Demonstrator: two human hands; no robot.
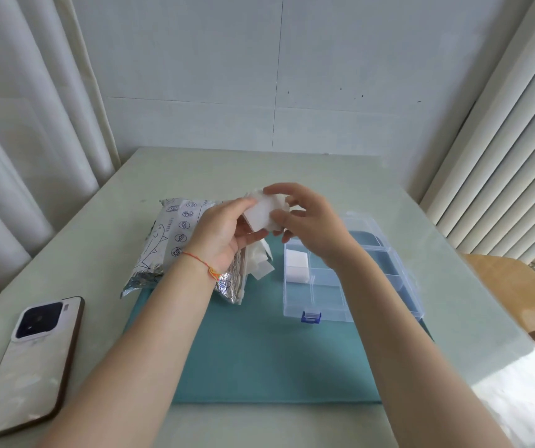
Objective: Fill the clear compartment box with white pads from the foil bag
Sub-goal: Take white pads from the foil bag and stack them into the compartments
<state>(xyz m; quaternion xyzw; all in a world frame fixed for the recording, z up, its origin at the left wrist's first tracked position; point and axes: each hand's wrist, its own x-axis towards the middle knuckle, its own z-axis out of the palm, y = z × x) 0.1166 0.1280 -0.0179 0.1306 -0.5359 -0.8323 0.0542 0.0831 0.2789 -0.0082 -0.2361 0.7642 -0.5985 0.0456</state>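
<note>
1. Left hand (227, 229): raised above the table (421, 221), palm toward the camera, fingers curled under a small stack of white pads (264, 212), thumb on its left edge. Firm hold.
2. Right hand (304, 218): meets the same stack from the right, fingertips pinching its top and near edge. Judgement: squaring up the stack or peeling part of it off; can't tell which.
3. Stack location: in the air, between the foil bag (166, 244) and the clear compartment box (350, 286), just left of and above the box's far-left corner. Not touching either.
4. Foil bag: lies on its side, left of the box, partly on the teal mat (259, 350). Mouth faces right, open, more loose pads (261, 263) spilling from it onto the mat. Supply is not exhausted.
5. Box: on the mat's right part, lid open and lying back on the far right side, blue latch (311, 316) on the near edge.
6. Done: one compartment, left column, holds a neat block of stored pads (296, 265), looks about full.
7. Left: every other visible compartment looks empty; some are hidden behind the right forearm. Judgement: early stage, most of the filling remains.
8. Unrelated: phone (30, 363) face down at near left, well apart from the work.
</note>
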